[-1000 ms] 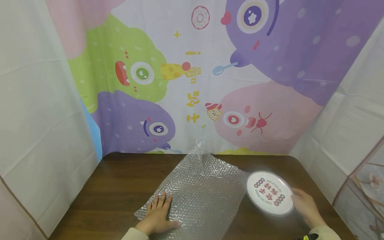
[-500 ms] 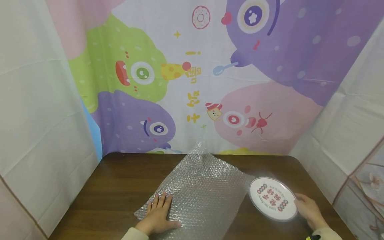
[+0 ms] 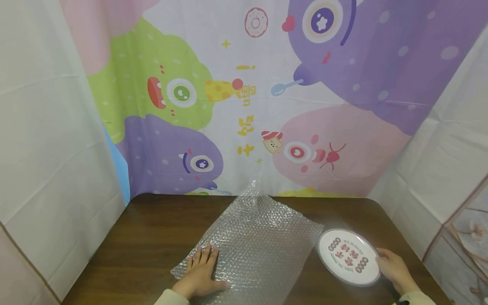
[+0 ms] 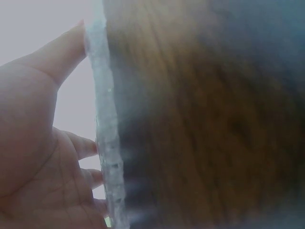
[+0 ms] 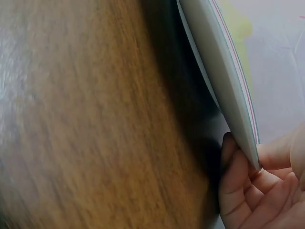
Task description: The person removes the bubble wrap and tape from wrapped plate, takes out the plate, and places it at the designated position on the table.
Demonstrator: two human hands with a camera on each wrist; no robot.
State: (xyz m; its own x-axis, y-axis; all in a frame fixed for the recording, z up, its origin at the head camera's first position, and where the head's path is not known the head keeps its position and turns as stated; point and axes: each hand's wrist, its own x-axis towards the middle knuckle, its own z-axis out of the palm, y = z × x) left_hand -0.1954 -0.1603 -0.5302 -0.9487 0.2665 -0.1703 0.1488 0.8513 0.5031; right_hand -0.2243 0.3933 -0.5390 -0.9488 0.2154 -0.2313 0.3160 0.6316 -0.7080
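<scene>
A sheet of clear bubble wrap (image 3: 263, 245) lies on the brown wooden table, its far corner rising against the backdrop. On its left edge my left hand (image 3: 200, 271) rests flat with the fingers spread. The left wrist view shows the wrap's edge (image 4: 105, 109) beneath those fingers. Right of the wrap is a round white plate (image 3: 348, 257) with red lettering and a dark rim. My right hand (image 3: 396, 269) pinches its right rim, thumb on top and fingers curled below. In the right wrist view the plate's pale underside (image 5: 217, 62) shows above the table, with a dark shadow under it.
The wooden table (image 3: 129, 237) has rounded far corners. A cartoon-printed curtain (image 3: 236, 127) hangs along its back edge. Pale cloth panels stand at the left (image 3: 57, 148) and right (image 3: 438, 148).
My right hand has brought the plate a little toward me and to the right, away from the wrap, whose right corner now lies more exposed. My left hand has stayed put.
</scene>
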